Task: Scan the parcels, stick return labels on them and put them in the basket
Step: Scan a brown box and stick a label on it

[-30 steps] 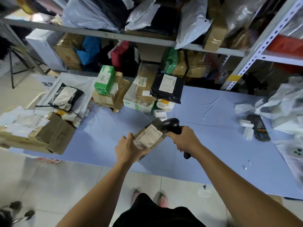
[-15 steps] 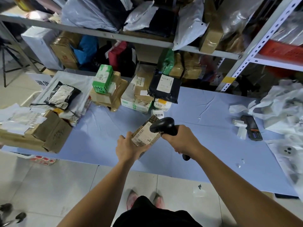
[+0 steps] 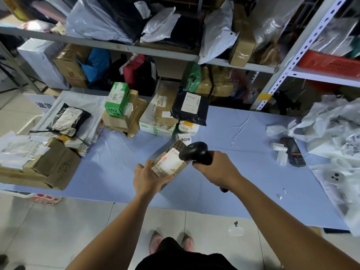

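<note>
While left hand (image 3: 148, 177) grips boxy cardboard parcel (image 3: 169, 165) (label glaring), right hand (image 3: 217, 169) clasps glossy black scanner (image 3: 194, 152).

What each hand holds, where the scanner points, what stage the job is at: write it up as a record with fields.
left hand: grips a small brown parcel, label side up, above the table
right hand: grips a black scanner, head aimed at the parcel's label
label: brightly lit under the scanner head
stage: scanning; parcel not yet put away
waiting: pile of parcels at the table's back edge
return labels: white roll on the table behind the parcel
</note>
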The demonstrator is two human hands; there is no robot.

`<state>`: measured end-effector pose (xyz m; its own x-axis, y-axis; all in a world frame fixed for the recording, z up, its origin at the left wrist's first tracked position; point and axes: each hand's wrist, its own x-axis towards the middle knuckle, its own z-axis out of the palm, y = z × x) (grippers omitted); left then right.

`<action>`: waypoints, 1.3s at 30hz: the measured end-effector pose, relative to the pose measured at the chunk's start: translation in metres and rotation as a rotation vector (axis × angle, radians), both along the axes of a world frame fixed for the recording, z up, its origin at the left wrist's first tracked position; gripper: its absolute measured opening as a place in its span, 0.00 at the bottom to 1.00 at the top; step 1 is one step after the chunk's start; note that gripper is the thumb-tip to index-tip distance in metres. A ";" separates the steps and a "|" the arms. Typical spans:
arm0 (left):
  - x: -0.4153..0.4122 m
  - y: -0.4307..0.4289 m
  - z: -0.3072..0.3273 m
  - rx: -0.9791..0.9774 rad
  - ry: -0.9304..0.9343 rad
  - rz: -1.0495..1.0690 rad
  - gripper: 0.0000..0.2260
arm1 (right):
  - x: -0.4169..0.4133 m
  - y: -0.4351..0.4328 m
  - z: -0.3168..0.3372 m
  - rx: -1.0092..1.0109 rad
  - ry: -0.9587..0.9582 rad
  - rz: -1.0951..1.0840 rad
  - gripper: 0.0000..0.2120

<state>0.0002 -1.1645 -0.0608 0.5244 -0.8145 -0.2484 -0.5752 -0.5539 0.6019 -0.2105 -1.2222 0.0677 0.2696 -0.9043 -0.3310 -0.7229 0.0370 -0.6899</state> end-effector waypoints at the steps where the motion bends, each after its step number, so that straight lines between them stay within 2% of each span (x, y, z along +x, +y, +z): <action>1: 0.002 -0.001 0.000 -0.010 0.011 -0.011 0.35 | -0.002 -0.001 -0.002 -0.015 0.006 -0.012 0.09; 5: 0.015 -0.002 -0.004 -0.044 0.045 -0.094 0.36 | -0.016 -0.011 -0.022 -0.013 0.060 -0.128 0.11; 8: 0.025 -0.006 -0.008 -0.015 0.073 -0.251 0.39 | -0.030 -0.019 -0.050 0.025 0.112 -0.202 0.12; 12: 0.029 -0.011 -0.007 0.030 0.103 -0.431 0.45 | -0.046 -0.029 -0.089 0.030 0.352 -0.132 0.20; 14: 0.028 -0.013 -0.005 0.038 0.088 -0.457 0.46 | -0.050 -0.036 -0.105 0.013 0.512 -0.093 0.23; 17: 0.026 -0.016 -0.004 0.041 0.083 -0.470 0.46 | -0.051 -0.048 -0.124 -0.020 0.654 -0.069 0.22; 22: 0.029 -0.023 -0.006 0.026 0.086 -0.506 0.46 | -0.050 -0.063 -0.144 -0.007 0.693 -0.087 0.20; 26: 0.030 -0.030 -0.005 0.053 0.075 -0.490 0.43 | -0.053 -0.065 -0.157 0.041 0.680 -0.087 0.24; 30: 0.030 -0.043 -0.003 0.018 0.080 -0.351 0.33 | -0.050 -0.070 -0.153 0.052 0.652 -0.149 0.29; 32: 0.030 -0.050 0.000 -0.015 0.069 -0.287 0.27 | -0.044 -0.076 -0.145 -0.055 0.530 -0.313 0.28; 34: 0.031 -0.056 0.003 -0.048 0.063 -0.237 0.21 | -0.032 -0.086 -0.135 -0.213 0.305 -0.438 0.20; 36: 0.031 -0.060 0.004 -0.071 0.054 -0.202 0.17 | -0.010 -0.103 -0.126 -0.263 0.091 -0.419 0.14; 39: 0.033 -0.061 0.007 -0.067 0.048 -0.177 0.15 | 0.031 -0.133 -0.124 -0.126 0.005 -0.288 0.14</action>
<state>0.0332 -1.2257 -0.0543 0.3605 -0.9083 -0.2120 -0.6300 -0.4047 0.6628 -0.1790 -1.3548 -0.0565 -0.0053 -0.9772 -0.2124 -0.6986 0.1556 -0.6984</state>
